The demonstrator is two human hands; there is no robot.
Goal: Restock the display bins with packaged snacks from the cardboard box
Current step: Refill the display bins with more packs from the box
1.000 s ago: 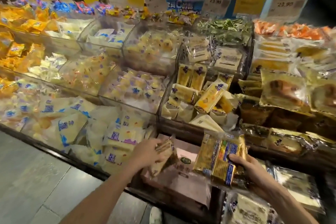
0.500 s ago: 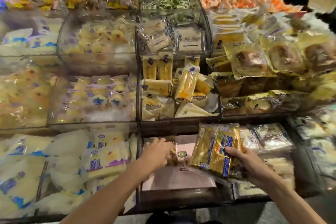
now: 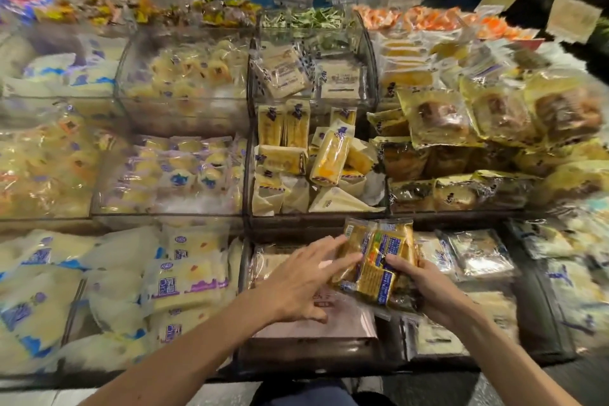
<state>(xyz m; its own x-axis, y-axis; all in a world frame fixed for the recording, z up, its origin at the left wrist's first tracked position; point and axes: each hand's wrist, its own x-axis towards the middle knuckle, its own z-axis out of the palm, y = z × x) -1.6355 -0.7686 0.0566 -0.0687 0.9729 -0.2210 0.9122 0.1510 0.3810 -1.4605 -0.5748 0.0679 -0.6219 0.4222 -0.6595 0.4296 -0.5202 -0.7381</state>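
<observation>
The left hand (image 3: 296, 280) has left the bin (image 3: 346, 323) and reaches, fingers spread, to the packets (image 3: 379, 260) the right hand (image 3: 425, 287) grips just above it. The bin looks barely filled, and several packets are still to place.

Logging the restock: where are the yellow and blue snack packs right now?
Head view, lower centre-right: the snack packs sit gripped in the right hand, with the left hand touching their left edge.

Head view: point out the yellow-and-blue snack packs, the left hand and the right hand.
yellow-and-blue snack packs (image 3: 379, 262), head view, printed wrapper front.
left hand (image 3: 296, 283), head view, back of hand.
right hand (image 3: 426, 288), head view, back of hand.
</observation>
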